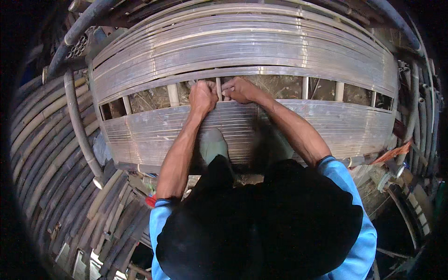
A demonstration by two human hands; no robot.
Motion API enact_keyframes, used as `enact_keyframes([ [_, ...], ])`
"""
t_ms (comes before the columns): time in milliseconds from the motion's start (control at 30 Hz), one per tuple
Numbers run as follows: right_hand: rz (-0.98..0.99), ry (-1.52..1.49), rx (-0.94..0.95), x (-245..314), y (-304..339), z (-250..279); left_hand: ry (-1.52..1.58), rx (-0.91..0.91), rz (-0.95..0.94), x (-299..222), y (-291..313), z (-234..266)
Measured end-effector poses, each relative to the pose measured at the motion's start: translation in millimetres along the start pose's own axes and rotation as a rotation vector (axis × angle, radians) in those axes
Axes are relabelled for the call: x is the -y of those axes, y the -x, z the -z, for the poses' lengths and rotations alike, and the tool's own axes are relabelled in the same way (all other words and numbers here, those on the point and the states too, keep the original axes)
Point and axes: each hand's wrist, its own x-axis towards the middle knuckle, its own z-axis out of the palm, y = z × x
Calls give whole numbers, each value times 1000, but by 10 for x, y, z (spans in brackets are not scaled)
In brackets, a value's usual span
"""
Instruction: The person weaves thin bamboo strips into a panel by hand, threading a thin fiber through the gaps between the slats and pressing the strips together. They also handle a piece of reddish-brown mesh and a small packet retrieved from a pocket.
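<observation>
Both my hands are at the open gap in a platform of thin bamboo slats [224, 37], one on each side of a narrow bamboo crossbar [218, 87]. My left hand [204, 96] is closed beside the crossbar's left side, its fingertips hidden under the knuckles. Just right of the bar, my right hand [239, 90] is closed too, thumb and fingers drawn together. Whatever either hand grips is too small or too hidden to name. Below my hands lies the nearer slat panel [168, 123], with my foot [213, 142] on it.
More crossbars [173, 94] span the gap, with dirt and dry fibre beneath. Stacked bamboo poles [51, 140] fill the left side, and upright poles [422, 126] stand at the right. An orange cloth [394, 153] hangs by the platform's right end.
</observation>
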Motion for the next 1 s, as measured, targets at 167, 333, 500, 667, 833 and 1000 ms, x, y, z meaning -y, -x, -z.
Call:
enact_keyframes([
  [167, -64, 115, -53, 245, 53, -16, 185, 126, -13, 141, -18, 175],
  [333, 178, 271, -278, 487, 518, 34, -131, 186, -153, 287, 27, 762],
  [500, 335, -698, -106, 860, 1038, 375, 1184, 806, 161, 409, -42, 1171],
  [667, 255, -228, -55, 1414, 1246, 274, 1441, 598, 97, -313, 439, 943],
  [833, 176, -226, -269, 1572, 1214, 414, 332, -153, -318, -53, 490, 994],
  [1000, 172, 163, -608, 1281, 1050, 847, -31, -449, -142, 761, 857, 1946],
])
